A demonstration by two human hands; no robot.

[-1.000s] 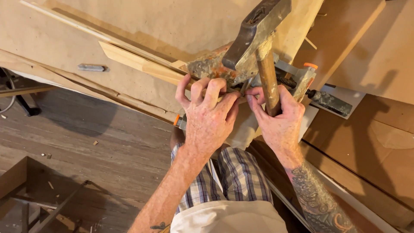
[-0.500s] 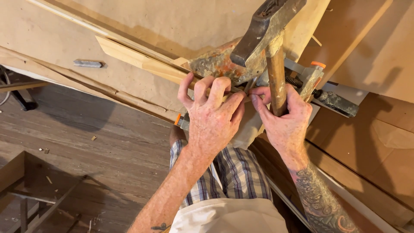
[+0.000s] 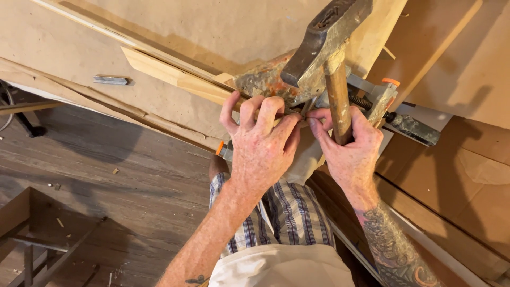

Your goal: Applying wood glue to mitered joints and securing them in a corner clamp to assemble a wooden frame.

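Observation:
My right hand [image 3: 348,151] grips the wooden handle of a hammer [image 3: 330,58], whose dark steel head points up toward the camera. My left hand [image 3: 261,143] presses its fingers down on a thin strip of pale wood [image 3: 170,75] where it meets a rusty, paint-flecked metal block [image 3: 265,81]. The fingertips of both hands meet at a small thing at that spot, too hidden to identify. A grey clamp with orange tips [image 3: 380,95] sits just behind my right hand.
The work lies on a bench covered in brown paper [image 3: 79,48]. A small grey metal bar [image 3: 110,80] rests at the left. Plywood sheets [image 3: 462,159] lean at the right. Dark wooden floor [image 3: 106,175] and a wooden frame [image 3: 32,234] lie below.
The hammer and both hands have shifted slightly right and up in view as the camera moved closer. Both hands keep their hold.

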